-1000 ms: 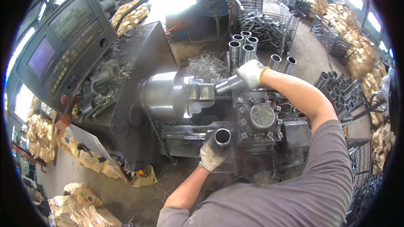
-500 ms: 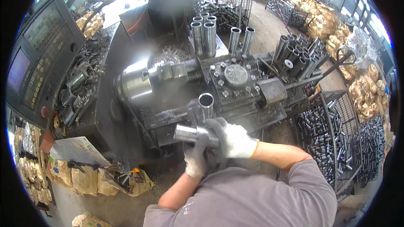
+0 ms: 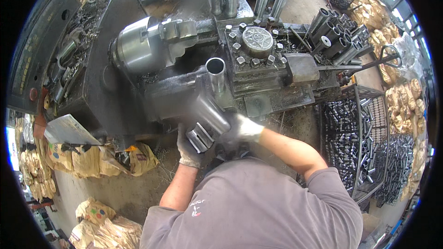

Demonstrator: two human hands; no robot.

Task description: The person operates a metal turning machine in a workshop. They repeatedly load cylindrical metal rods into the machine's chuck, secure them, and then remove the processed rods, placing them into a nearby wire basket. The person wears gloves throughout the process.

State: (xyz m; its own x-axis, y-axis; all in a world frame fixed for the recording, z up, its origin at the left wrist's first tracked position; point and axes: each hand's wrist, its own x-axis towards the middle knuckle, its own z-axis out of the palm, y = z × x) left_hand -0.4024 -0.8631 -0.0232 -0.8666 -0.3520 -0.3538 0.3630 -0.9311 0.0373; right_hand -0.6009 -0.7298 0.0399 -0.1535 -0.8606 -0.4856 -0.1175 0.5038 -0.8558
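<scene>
My left hand (image 3: 188,153), in a grey-and-white glove, is closed around a short split metal sleeve (image 3: 200,137) with a lengthwise slot. My gloved right hand (image 3: 243,129) is closed on the near end of a shiny metal tube (image 3: 210,114), which slants away to the upper left, just above the sleeve. The right fingers are partly hidden and blurred. Beyond the tube, another metal tube (image 3: 216,79) stands upright at the front of the lathe's carriage. The lathe chuck (image 3: 138,46) sits farther off to the left.
A bolted tool post (image 3: 257,41) stands on the carriage. Several tubes (image 3: 261,3) stand upright behind it, and more tubes (image 3: 339,37) cluster at the right. A wire bin (image 3: 357,143) of metal parts is on my right. The control panel (image 3: 37,41) rises at the left; sacks (image 3: 87,160) lie below.
My hands have moved apart; the slotted sleeve now shows in the left one and the tube in the right. The tube now slants up and away. The view has tilted down.
</scene>
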